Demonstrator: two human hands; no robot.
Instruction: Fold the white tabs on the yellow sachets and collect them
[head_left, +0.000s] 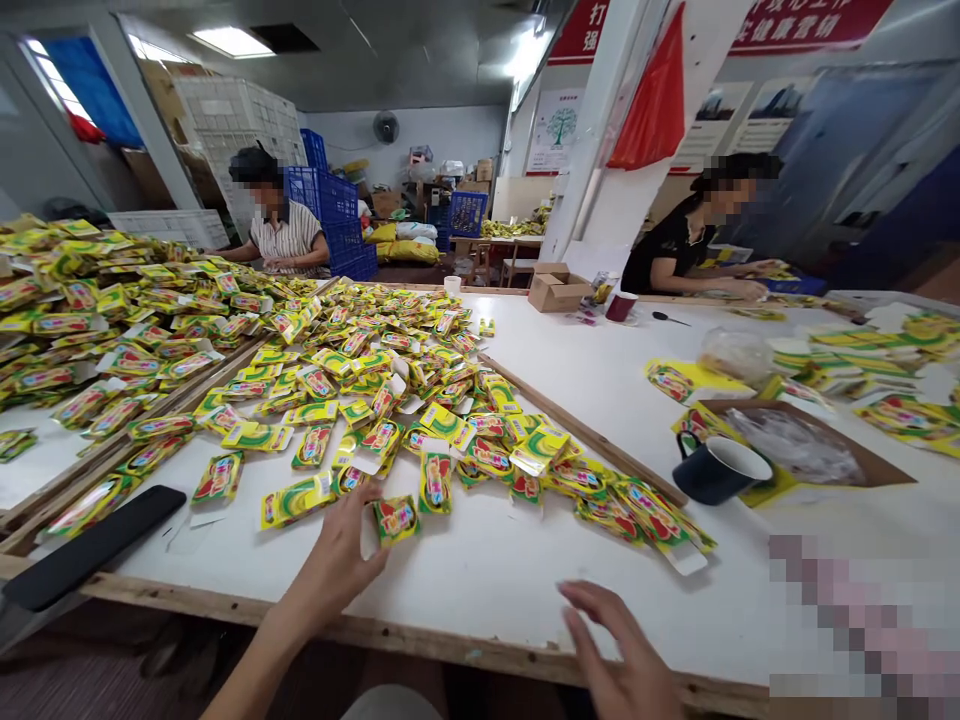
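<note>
My left hand (341, 560) is at the near edge of a pile of small yellow-and-green printed boxes (375, 360). Its thumb and forefinger close round the left end of one small box (396, 520) with a red and coloured print. Just right of that box, another small box (436, 478) lies with its white flap raised. Low over the white tabletop (487, 570), my right hand (626, 655) is open, thumb and fingers apart, holding nothing. Several boxes in the pile show open white end flaps.
Wooden strips (585, 425) border the pile. A black flat object (94, 545) lies at left. At right are a dark mug (720, 470) and an open carton (862, 465) holding clear plastic. One co-worker (281, 225) sits far left, another (675, 245) at right.
</note>
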